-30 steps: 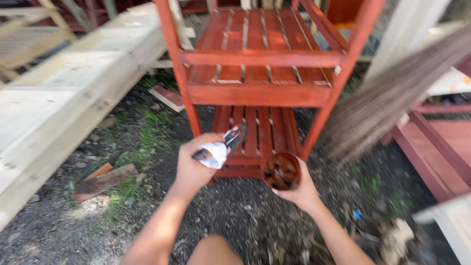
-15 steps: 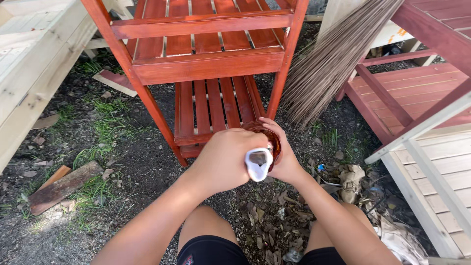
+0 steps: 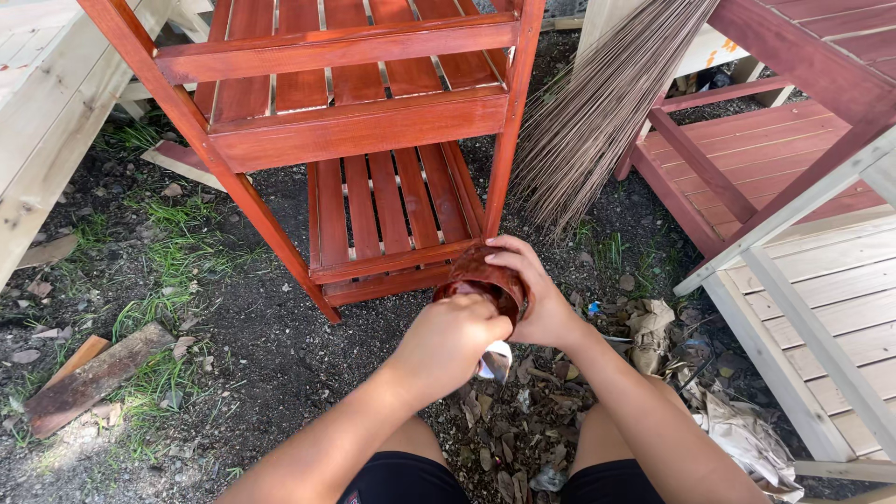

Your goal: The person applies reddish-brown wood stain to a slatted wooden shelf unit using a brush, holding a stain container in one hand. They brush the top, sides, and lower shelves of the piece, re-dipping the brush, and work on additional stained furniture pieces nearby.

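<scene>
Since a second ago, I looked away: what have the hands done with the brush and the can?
The left hand carried the brush, then held out toward the red shelf, across to the can and now sits over its mouth, bristles hidden. The right hand kept gripping the can and drew it nearer the body. Shelf and broom unchanged.

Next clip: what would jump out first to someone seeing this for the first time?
The red-brown slatted wooden rack fills the top centre, standing on dirt. Just below it, at centre, the right hand grips a small stain-coated can while the left hand holds a white-wrapped tool at its mouth. A bundle of broom bristles leans at upper right, beside more stained and pale bare wood frames.
</scene>
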